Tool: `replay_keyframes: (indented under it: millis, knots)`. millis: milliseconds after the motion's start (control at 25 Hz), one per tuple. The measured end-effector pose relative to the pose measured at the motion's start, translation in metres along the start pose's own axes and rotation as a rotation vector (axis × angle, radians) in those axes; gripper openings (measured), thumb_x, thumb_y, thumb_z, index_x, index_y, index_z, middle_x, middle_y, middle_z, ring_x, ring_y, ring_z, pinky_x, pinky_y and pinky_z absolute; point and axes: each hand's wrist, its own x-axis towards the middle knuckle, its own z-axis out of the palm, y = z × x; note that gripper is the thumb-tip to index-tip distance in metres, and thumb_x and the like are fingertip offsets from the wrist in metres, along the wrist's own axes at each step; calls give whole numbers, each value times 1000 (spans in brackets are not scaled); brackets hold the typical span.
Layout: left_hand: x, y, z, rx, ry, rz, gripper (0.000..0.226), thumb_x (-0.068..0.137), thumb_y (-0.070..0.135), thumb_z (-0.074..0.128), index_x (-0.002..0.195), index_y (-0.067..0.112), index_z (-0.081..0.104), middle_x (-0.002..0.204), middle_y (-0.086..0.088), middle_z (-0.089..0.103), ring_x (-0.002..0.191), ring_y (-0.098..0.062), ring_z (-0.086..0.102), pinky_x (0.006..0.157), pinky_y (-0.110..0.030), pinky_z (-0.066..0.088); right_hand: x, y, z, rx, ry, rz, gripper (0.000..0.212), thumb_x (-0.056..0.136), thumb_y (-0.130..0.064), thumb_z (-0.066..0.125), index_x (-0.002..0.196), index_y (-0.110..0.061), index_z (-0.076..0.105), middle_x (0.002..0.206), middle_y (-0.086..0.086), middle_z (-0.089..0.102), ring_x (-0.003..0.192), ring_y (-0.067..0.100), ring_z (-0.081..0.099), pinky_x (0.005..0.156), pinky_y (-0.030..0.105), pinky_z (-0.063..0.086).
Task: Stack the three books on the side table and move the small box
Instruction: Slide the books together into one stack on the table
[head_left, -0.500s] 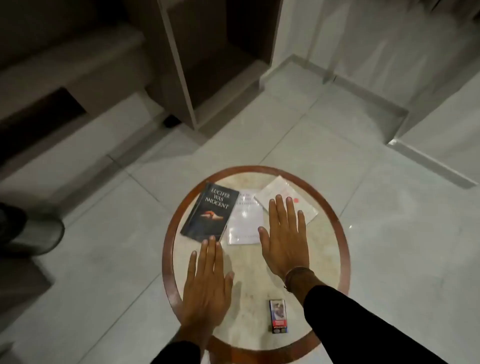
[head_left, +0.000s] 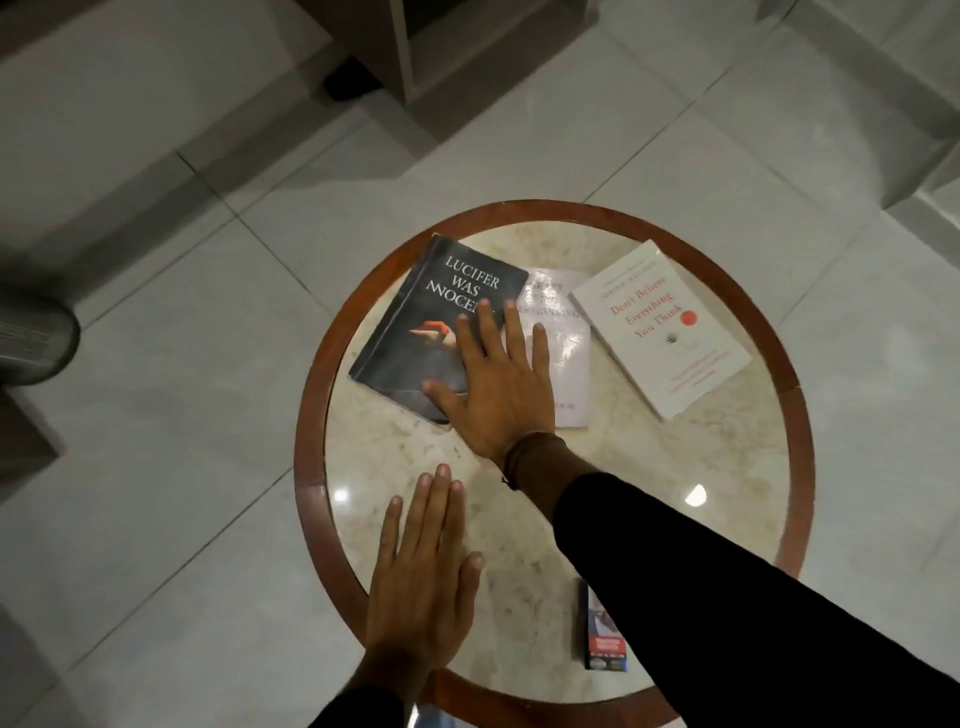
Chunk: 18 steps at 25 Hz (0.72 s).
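We look down on the round side table (head_left: 550, 519), its wooden rim filling the middle and lower frame. On its marble top lie 3 books, none stacked yet. The dark book (head_left: 415, 332) sits upper left of centre, overlapping the left edge of the pale middle book (head_left: 563, 343), which is washed out by glare. The white book (head_left: 662, 327) lies tilted at upper right, its near corner just beside the middle one, though whether they touch we cannot tell.

Our right hand (head_left: 493, 384) reaches across from the lower right, flat and spread, palm down over the seam between the dark and middle books, pinching nothing. Our left hand (head_left: 421, 582) lies lower left, flat with fingers close together, half over the rim, empty.

The small box (head_left: 602, 639) stands at the lower edge near the rim, partly hidden by the right sleeve (head_left: 727, 597).

From here, we judge 2 risks. A flat palm sliding the dark book could drag the glossy middle book with it. And the sleeve, passing right over the box, could nudge it toward the rim when the arm pulls back.
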Motion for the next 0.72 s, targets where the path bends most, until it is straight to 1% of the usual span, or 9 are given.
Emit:
replay_keyframes:
  millis: [120,240,320,360,440,520,560,640,720]
  knots:
    - [-1,-3,-2,-12,8,5,75,109,56,30,174,20,19,182,-4,26,169,-27,20,139,-44,1,19,2,4,-66,-84,-99,99,94,-82,34,170,-22,8,180,9,-2,165,37,-10,130,64,-4]
    - [-1,-2,-2,-12,4,9,75,109,57,26,174,21,17,182,-3,23,168,-29,26,136,-48,9,42,9,-15,-109,-171,-303,102,90,-80,49,169,-27,13,180,5,1,165,36,-11,126,65,-11]
    - [-2,-3,-1,-20,14,18,75,109,58,24,174,22,13,184,0,15,168,-26,19,134,-50,12,50,14,-25,-110,-193,-373,103,88,-79,56,169,-28,16,180,3,3,165,36,-8,126,67,-11]
    - [-1,-4,-1,-14,19,21,75,109,58,24,174,22,11,185,1,12,169,-25,16,135,-50,11,49,18,-28,-79,-174,-370,103,89,-79,54,169,-28,15,180,2,4,165,34,-7,128,69,-8]
    - [0,-6,0,11,27,30,77,108,58,27,175,22,12,184,1,10,169,-23,11,137,-48,7,38,42,-31,57,-32,-242,89,96,-75,42,169,-29,17,180,3,7,166,31,-3,129,67,0]
    - [-1,-6,3,40,27,38,78,107,57,30,174,20,16,185,-1,12,170,-25,10,137,-49,6,20,89,-35,125,145,-28,72,103,-63,35,166,-30,27,179,4,14,166,32,3,130,65,5]
    - [-1,-6,3,52,20,40,77,107,57,29,174,19,19,185,-3,16,170,-26,11,137,-51,8,9,117,-35,130,179,82,68,104,-59,35,165,-29,32,178,6,17,165,34,6,130,66,7]
    - [-1,-6,4,71,3,35,75,109,58,24,172,17,25,183,-8,24,169,-30,15,135,-53,13,-15,166,-34,107,111,262,70,103,-59,30,166,-29,29,179,8,15,165,37,4,128,69,7]
    - [-1,-6,3,97,-16,25,74,109,57,22,170,15,31,181,-9,27,168,-31,19,133,-54,16,-33,193,-26,45,22,361,75,102,-64,20,169,-29,16,180,7,5,165,39,-1,129,69,4]
